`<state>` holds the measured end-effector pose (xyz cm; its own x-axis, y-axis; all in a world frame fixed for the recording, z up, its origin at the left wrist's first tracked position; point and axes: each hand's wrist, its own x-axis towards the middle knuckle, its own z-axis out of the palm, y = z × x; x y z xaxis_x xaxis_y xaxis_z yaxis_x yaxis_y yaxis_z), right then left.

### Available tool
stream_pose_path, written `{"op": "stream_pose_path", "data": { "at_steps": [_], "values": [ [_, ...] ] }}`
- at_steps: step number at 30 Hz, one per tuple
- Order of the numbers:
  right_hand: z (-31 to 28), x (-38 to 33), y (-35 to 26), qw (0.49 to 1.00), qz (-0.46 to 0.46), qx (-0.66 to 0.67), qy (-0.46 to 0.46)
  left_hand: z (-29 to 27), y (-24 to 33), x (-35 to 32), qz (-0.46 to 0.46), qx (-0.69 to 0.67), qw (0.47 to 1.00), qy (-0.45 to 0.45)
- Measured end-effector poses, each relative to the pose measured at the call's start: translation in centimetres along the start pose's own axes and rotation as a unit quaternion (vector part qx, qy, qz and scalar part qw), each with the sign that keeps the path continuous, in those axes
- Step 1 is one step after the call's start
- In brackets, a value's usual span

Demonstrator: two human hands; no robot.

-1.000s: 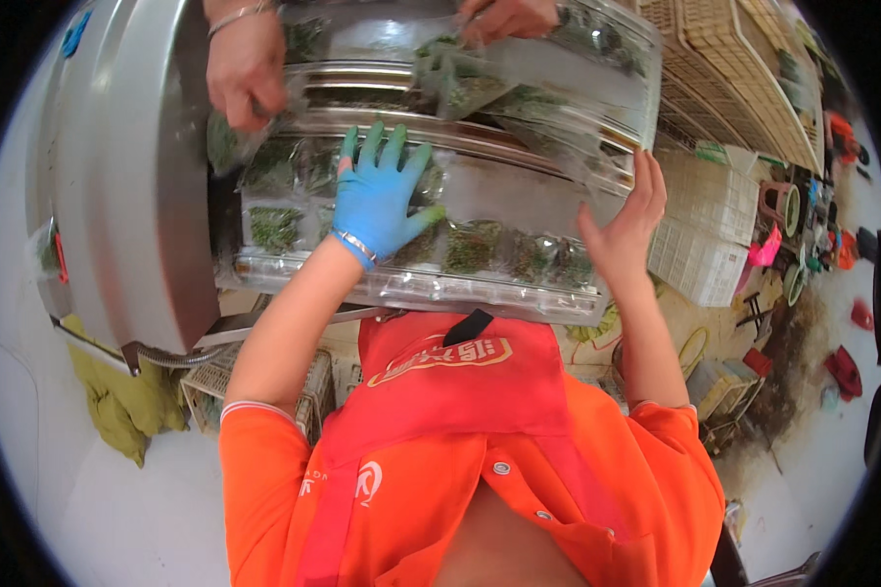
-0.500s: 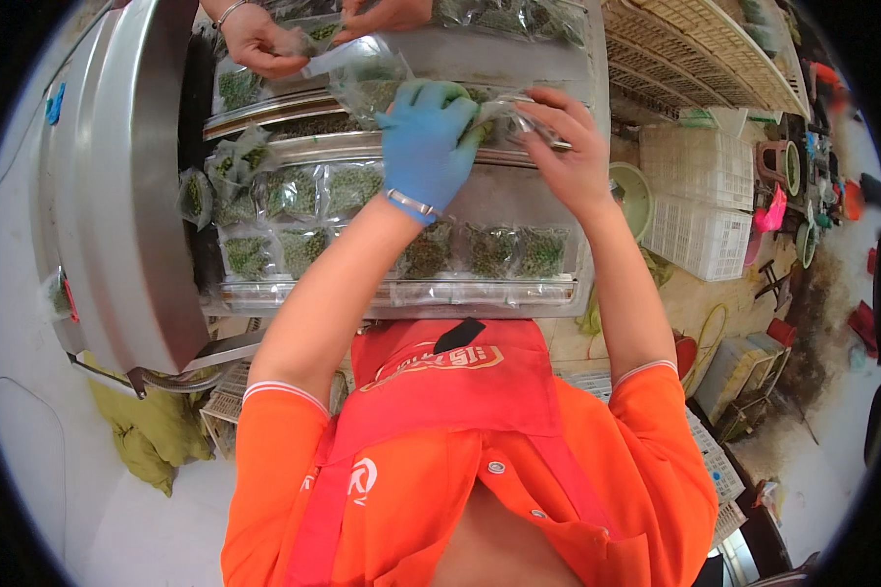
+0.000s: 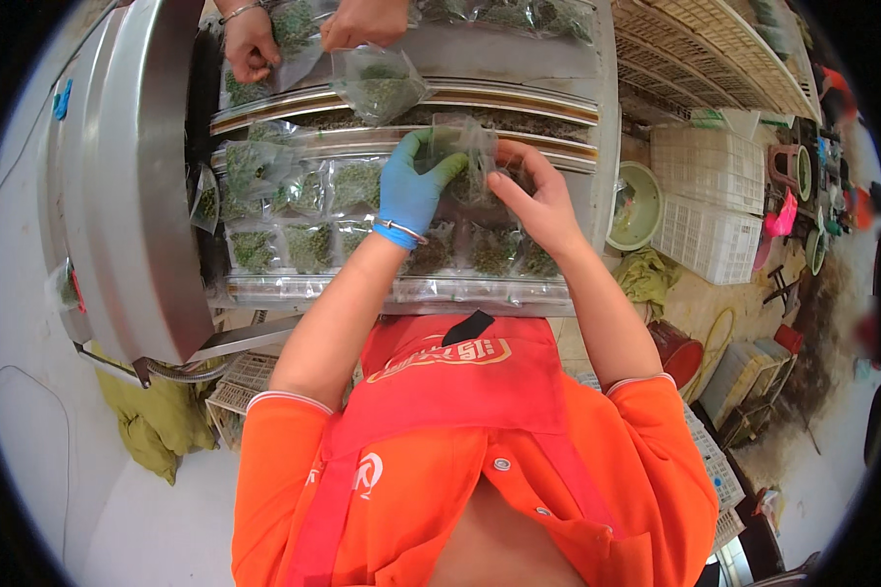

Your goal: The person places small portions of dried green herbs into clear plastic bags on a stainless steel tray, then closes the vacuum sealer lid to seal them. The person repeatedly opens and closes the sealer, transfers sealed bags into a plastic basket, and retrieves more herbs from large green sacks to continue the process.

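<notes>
In a blue glove, my left hand (image 3: 414,188) curls its fingers round one side of a clear plastic bag (image 3: 477,161) with greenish contents. My bare right hand (image 3: 535,196) pinches the bag's other side between thumb and fingers. The bag is held over the metal bed (image 3: 440,59) of a machine. Below and beside it lie rows of filled clear bags (image 3: 355,186) of small green pieces, perhaps peppercorns. Another filled bag (image 3: 377,88) rests across the far metal bar. At the far side, a co-worker's hands (image 3: 252,47) handle a bag.
A bulky steel cover (image 3: 152,186) stands along the left. Metal sealing bars (image 3: 519,101) cross the bed. To the right are white plastic crates (image 3: 705,230), a green basin (image 3: 636,210) and a slatted rack (image 3: 710,54). Green cloth (image 3: 152,416) hangs at lower left.
Both my hands have come nearer to me, bringing the bag off the bars. The co-worker's hands have drawn apart, and a filled bag now lies across the far bar.
</notes>
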<state>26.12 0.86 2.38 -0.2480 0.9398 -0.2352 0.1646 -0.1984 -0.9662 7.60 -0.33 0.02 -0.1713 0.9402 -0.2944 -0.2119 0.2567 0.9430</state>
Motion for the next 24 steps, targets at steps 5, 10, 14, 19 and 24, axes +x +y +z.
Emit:
{"op": "stream_pose_path", "data": {
  "at_steps": [5,10,14,19,24],
  "values": [
    [0.6,0.6,-0.3,0.985,-0.085,-0.118,0.093,0.3,-1.2,0.1,-0.001,0.024,0.997,0.075],
    [-0.3,1.2,0.2,0.979,-0.031,0.149,0.134,-0.4,-1.3,-0.2,-0.009,0.044,0.995,0.092],
    [-3.8,1.4,-1.5,0.952,-0.005,0.280,0.121,-1.4,0.6,-0.4,-0.020,-0.071,0.988,0.133],
    [-1.6,2.0,-7.8,0.987,0.050,-0.106,-0.109,-2.3,2.6,-2.0,-0.042,-0.021,0.999,0.024],
    [-1.6,2.6,-6.6,0.962,0.101,-0.160,-0.196,-5.6,3.8,-2.1,-0.098,0.044,0.992,-0.063]
  ]
}}
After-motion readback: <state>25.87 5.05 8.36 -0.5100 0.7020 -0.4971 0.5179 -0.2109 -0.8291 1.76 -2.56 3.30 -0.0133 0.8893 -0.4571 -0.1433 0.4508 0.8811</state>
